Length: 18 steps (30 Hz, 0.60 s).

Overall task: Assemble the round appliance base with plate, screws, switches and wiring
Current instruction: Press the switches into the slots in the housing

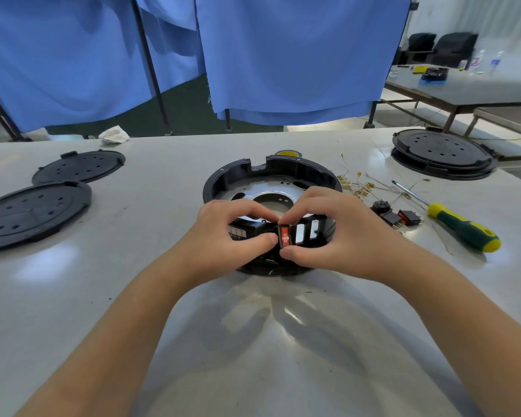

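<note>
Pressing first red switch [284,235] into round base [271,188] with both hands, left hand [238,230] and right hand [322,233] pinching it; two slots beside it empty, spare switches [396,216], wires [355,185], screwdriver [460,227] right of base waiting

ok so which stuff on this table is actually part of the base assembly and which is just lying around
Part of the job:
- round base, with metal plate inside
- red switch, pinched by left hand and right hand
- spare switches
- wires with brass terminals
- screwdriver

Lying about:
- black perforated covers
- stacked black discs
- white rag
</note>
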Available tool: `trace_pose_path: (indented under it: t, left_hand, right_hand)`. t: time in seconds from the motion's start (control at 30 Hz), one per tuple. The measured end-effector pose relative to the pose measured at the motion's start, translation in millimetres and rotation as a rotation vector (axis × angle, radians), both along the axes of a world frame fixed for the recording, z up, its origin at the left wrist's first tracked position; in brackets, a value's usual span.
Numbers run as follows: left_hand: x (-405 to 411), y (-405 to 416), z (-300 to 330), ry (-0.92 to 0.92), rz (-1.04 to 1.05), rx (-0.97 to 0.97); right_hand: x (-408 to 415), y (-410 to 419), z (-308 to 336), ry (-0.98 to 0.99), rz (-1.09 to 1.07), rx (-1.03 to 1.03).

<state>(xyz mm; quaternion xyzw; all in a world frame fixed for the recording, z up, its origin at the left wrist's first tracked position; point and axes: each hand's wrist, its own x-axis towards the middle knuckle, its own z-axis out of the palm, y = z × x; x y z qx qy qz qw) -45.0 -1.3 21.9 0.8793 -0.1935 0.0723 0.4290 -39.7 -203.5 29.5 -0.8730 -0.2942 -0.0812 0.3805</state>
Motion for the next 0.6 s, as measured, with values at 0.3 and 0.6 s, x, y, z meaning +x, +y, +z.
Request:
trace_pose_path:
  t: [0.3,0.6]
  left_hand:
    - [1.2,4.7,0.8,0.015,0.004,-0.047]
    - [3.6,5.4,-5.9,-0.032,0.056,0.161]
  right_hand:
    - [0.8,-3.3,3.4,0.036,0.033,0.087]
    - [3.3,-6.5,2.2,0.119,0.006,0.226]
